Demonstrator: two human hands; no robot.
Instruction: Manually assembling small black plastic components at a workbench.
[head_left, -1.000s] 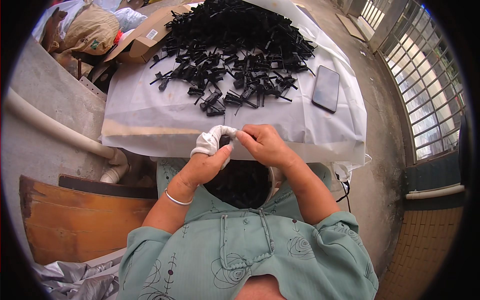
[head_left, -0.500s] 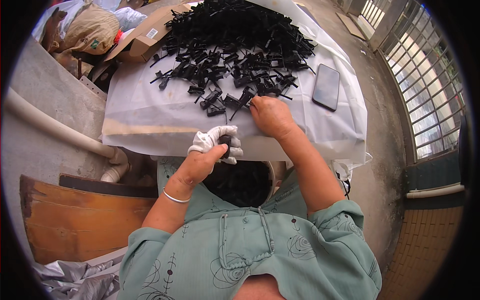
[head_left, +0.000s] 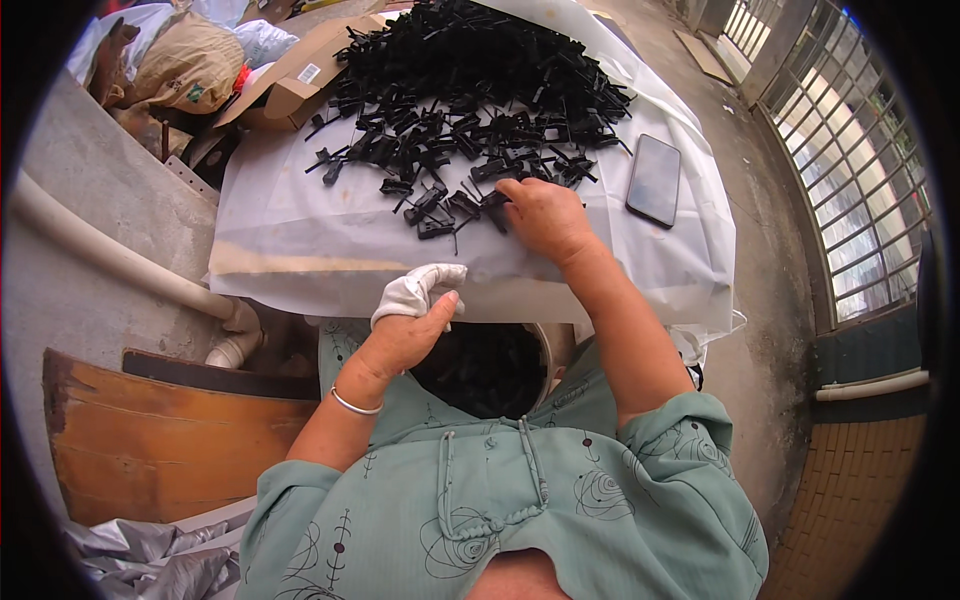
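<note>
My left hand (head_left: 415,312) wears a white cloth glove with the thumb bare. It hangs over the near table edge, above a bucket (head_left: 545,362) of dark parts between my knees. Its fingers are loosely curved, the thumb stands apart, and I see nothing in it. My right hand (head_left: 548,218) is bare and closed at the near edge of a heap of black plastic parts (head_left: 470,75). Thumb and fingertips pinch one black plastic part (head_left: 495,207), partly hidden by the fingers. Several more such parts, with thin stems, lie loose beside it.
White sheeting (head_left: 300,235) covers the table. A dark phone (head_left: 654,180) lies at its right. An open cardboard box (head_left: 290,85) and bags (head_left: 190,60) crowd the far left. A pipe (head_left: 120,250) runs along the left wall; a wooden board (head_left: 160,440) leans below. Barred windows (head_left: 850,150) line the right.
The black part that was in my left hand is out of sight, and that hand's fingers have loosened. My right hand has shifted slightly at the heap's edge, still pinching a part.
</note>
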